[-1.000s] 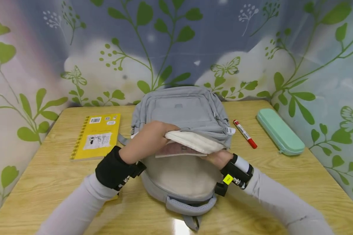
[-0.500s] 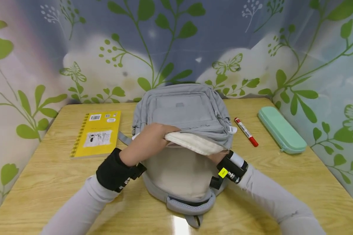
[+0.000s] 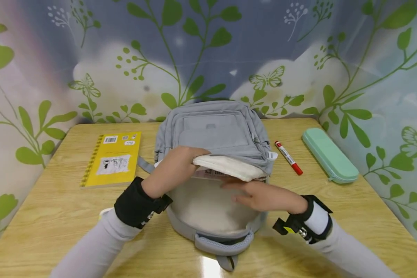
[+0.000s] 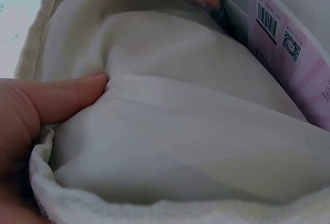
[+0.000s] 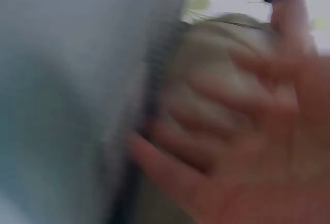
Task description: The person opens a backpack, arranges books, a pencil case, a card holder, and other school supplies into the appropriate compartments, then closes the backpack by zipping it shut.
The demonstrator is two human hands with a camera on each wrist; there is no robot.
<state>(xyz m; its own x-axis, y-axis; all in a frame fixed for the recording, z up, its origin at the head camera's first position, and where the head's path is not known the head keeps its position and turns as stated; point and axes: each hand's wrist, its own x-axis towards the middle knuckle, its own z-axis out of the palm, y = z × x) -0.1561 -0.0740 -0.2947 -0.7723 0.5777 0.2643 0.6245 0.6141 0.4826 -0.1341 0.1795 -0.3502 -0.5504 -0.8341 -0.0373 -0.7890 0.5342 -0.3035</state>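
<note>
A grey backpack (image 3: 212,131) lies on the table with its cream-lined main compartment unzipped. My left hand (image 3: 175,168) pinches the edge of the raised cream-lined flap (image 3: 231,166); in the left wrist view the thumb (image 4: 72,96) presses on the lining. Under the flap, a pink book (image 4: 289,49) with a barcode and a square code stands inside the bag, mostly hidden in the head view. My right hand (image 3: 264,194) is at the mouth of the bag, fingers extended and holding nothing. Motion blurs it in the right wrist view.
A yellow spiral notebook (image 3: 112,160) lies left of the backpack. To the right are a red-capped marker (image 3: 288,157) and a mint green pencil case (image 3: 330,155). Part of a pale item shows beside the left sleeve (image 3: 104,235). A patterned curtain (image 3: 208,50) stands behind the table.
My right hand first held the pink book's edge, reached deeper under the flap, then drew back out with fingers extended. The book has slid further inside. My left hand keeps its hold on the flap.
</note>
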